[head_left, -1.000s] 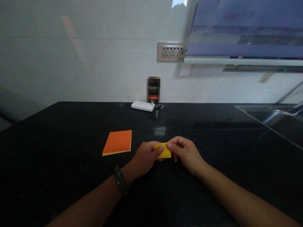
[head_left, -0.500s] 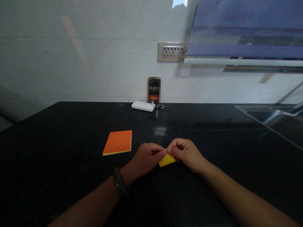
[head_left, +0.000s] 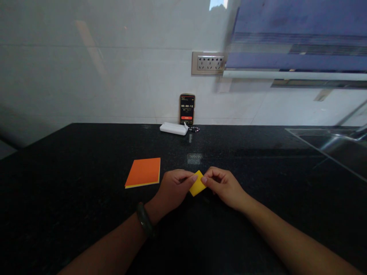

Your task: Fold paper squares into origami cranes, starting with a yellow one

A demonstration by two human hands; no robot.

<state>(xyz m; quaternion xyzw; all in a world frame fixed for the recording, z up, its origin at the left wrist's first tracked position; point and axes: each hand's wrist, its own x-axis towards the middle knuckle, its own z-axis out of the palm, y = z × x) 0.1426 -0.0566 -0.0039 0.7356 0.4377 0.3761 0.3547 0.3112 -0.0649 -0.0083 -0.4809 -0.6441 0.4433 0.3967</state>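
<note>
A small yellow piece of folded paper [head_left: 197, 185] is held just above the dark countertop, one corner pointing away from me. My left hand [head_left: 177, 187], with a dark bangle [head_left: 145, 220] on its wrist, pinches the paper's left side, thumb on top. On the right edge, my right hand [head_left: 222, 185] pinches it between thumb and fingers. The fingers under the paper are hidden. To the left of my left hand lies a flat stack of square paper [head_left: 143, 172], orange on top with a yellow edge showing beneath.
Against the tiled wall a phone [head_left: 187, 109] stands upright, its screen reading 00:00:12. In front of it lies a white oblong device [head_left: 173, 128] with a beaded strap [head_left: 194, 129]. A sink [head_left: 338, 143] is set into the black countertop [head_left: 86, 152] at right. A wall socket [head_left: 208, 63] is above.
The yellow paper has turned and shifted slightly up and left between my fingers, so more of its face shows. My left hand has moved a little leftward; my right stays almost in place.
</note>
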